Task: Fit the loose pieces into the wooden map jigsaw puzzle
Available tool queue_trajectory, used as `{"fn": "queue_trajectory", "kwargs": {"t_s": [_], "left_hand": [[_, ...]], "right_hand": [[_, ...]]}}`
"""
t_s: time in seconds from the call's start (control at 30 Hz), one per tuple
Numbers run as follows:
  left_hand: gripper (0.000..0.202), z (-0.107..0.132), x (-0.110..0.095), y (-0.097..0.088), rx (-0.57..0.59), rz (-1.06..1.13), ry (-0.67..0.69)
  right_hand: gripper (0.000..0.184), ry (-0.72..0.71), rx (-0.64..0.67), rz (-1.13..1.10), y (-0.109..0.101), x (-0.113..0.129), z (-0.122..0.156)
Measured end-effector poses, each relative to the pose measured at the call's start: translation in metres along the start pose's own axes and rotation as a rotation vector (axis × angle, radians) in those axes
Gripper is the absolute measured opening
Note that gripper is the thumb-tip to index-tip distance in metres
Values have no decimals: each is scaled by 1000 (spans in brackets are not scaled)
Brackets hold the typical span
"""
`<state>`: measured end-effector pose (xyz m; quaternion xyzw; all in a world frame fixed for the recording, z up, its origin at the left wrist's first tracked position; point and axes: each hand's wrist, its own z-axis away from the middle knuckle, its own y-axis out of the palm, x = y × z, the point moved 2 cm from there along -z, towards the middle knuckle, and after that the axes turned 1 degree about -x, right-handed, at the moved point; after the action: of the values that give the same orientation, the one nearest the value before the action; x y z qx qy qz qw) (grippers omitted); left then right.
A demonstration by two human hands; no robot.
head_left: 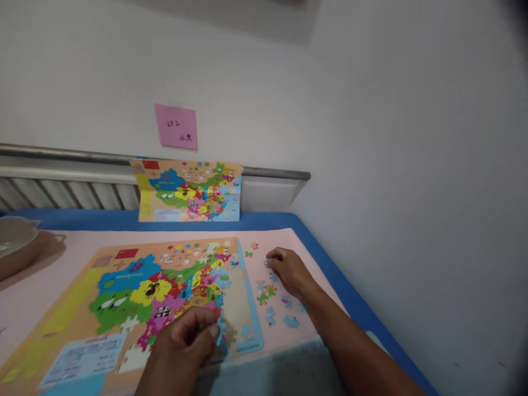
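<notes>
A colourful map jigsaw board (74,308) lies flat on the pink mat, most of its pieces in place. My left hand (185,341) rests on the board's lower right part, fingers curled and pinched against a light blue piece (221,329) at the map's edge. My right hand (286,267) lies on the mat to the right of the board, fingers bent down onto the loose pieces (272,300) scattered there. Whether it holds one is hidden.
A reference picture of the same map (190,190) leans against the wall rail behind the mat. A pink sticky note (176,126) hangs on the wall above it. A beige bowl (14,242) stands at far left. The blue table edge (350,297) runs along the right.
</notes>
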<state>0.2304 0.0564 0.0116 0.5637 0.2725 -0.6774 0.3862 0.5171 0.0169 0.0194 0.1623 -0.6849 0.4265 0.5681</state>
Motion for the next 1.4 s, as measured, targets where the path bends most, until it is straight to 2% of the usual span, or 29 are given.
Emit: {"fn": "queue_trajectory", "kwargs": {"t_s": [0.07,0.4,0.83,1.27,1.4], "left_hand": [[26,-1,1,-2,17,-4,-1],[27,-4,-7,-1,-90,85,-13],[21,-12,9,-8,-40,2,24],[27,-14,17,-10,-72,44,3],[27,-10,6,-10,-45,-83,10]], "right_hand": [[15,-13,25,51,4,0,-1],[22,-93,65,223,8,-1,-10],[20,-127,66,286,6,-1,-10],[22,-20,29,90,1,-13,-19],[23,18,-35,-83,-10,-14,-26]]}}
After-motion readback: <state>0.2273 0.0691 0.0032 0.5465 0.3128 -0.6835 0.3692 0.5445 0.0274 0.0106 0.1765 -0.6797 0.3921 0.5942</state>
